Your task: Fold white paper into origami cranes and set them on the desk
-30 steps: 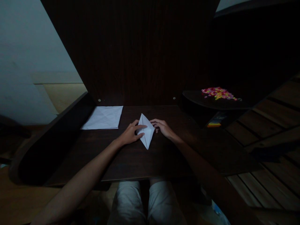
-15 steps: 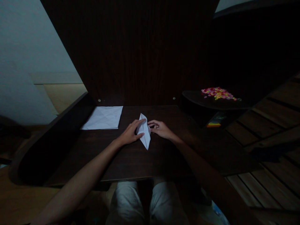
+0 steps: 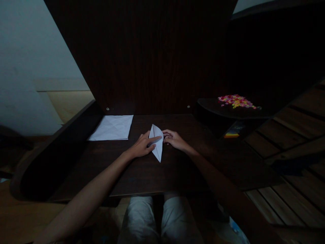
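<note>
A folded sheet of white paper [image 3: 158, 150], pointed at its far and near ends, lies on the dark desk [image 3: 147, 179] between my hands. My left hand [image 3: 143, 145] rests on its left side, index finger stretched across the paper and thumb lower down, fingers apart. At the right edge, my right hand [image 3: 175, 140] has its fingers curled and pinched against the paper's side. The fold under the left fingers is partly hidden.
Left of my hands lies a stack of creased white paper [image 3: 114, 127]. A raised shelf [image 3: 208, 105] at right carries a heap of small colourful pieces [image 3: 237, 101]. A dark side panel [image 3: 61, 152] bounds the desk on the left, a tall back panel [image 3: 152, 57] behind.
My left index finger has moved right across the paper to its right edge. The paper's right side now spreads wider, and my right hand has shifted slightly right.
</note>
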The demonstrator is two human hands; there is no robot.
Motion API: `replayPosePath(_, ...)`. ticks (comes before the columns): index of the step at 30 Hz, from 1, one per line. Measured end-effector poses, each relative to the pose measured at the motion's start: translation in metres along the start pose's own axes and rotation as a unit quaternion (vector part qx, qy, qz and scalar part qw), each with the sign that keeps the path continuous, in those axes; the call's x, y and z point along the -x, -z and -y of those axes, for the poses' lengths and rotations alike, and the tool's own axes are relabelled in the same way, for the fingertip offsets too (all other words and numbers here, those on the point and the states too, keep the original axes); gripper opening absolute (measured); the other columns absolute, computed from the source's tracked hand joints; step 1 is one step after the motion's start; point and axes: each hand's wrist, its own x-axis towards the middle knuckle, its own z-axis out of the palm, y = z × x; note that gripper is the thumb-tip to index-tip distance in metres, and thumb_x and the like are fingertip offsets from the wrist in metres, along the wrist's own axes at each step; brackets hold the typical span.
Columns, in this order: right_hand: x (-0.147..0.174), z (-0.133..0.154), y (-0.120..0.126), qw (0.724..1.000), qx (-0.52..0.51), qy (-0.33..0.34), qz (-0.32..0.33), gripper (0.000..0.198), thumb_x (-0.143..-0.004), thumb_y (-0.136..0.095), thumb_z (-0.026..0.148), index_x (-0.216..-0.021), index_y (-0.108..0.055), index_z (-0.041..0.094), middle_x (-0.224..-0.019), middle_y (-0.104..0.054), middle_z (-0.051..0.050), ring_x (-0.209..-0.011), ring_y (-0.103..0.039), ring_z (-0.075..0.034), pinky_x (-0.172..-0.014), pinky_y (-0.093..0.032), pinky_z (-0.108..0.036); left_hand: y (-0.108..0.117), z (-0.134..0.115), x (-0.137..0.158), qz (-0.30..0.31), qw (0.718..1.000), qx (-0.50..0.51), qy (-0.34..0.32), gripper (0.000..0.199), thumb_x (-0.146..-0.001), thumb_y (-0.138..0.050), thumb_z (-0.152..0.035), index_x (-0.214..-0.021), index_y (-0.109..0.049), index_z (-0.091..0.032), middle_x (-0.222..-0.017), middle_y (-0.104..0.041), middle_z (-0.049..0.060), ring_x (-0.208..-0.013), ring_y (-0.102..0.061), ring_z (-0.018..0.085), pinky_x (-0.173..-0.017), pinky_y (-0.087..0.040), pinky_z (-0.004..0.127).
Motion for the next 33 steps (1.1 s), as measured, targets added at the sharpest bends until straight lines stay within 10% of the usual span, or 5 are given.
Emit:
replayPosePath(17,-0.002,-0.011,0.003,0.994,0.085,0.074,-0.012,0.040,-0.063,-0.072,0.023,-0.101,-0.060,0.016,-0.085,-0.060,-0.002,-0.061,-0.049,-0.008,-0.056,-0.042,-0.021,0.001,-0.001,-0.002,-0.116,0.986,0.117,-0.014,0.042,-0.073,-0.062,-0.022,-0.111,-0.043,-0.019,-0.110,-0.047,0.007,-0.102,-0.049,0.022,-0.090,-0.041,0.034)
replayPosePath(25,0.000,-0.011,0.001,0.981,0.163,0.102,-0.024,0.040,-0.066,-0.069,0.021,-0.105,-0.060,0.015,-0.073,-0.058,0.002,-0.057,-0.048,-0.008,-0.053,-0.039,-0.020,0.002,-0.004,-0.001,-0.097,0.988,0.123,-0.011,0.022,-0.084,-0.052,-0.027,-0.105,-0.049,-0.020,-0.116,-0.045,0.008,-0.106,-0.048,0.020,-0.092,-0.040,0.034)
replayPosePath(33,0.002,-0.008,-0.002,0.969,0.224,0.101,-0.034,0.016,-0.068,-0.067,0.022,-0.081,-0.065,0.014,-0.063,-0.054,0.003,-0.055,-0.044,-0.008,-0.052,-0.035,-0.020,-0.001,-0.003,-0.002,-0.086,0.989,0.115,-0.026,0.043,-0.070,-0.071,-0.041,-0.097,-0.048,-0.019,-0.112,-0.047,0.008,-0.106,-0.049,0.023,-0.091,-0.040,0.036)
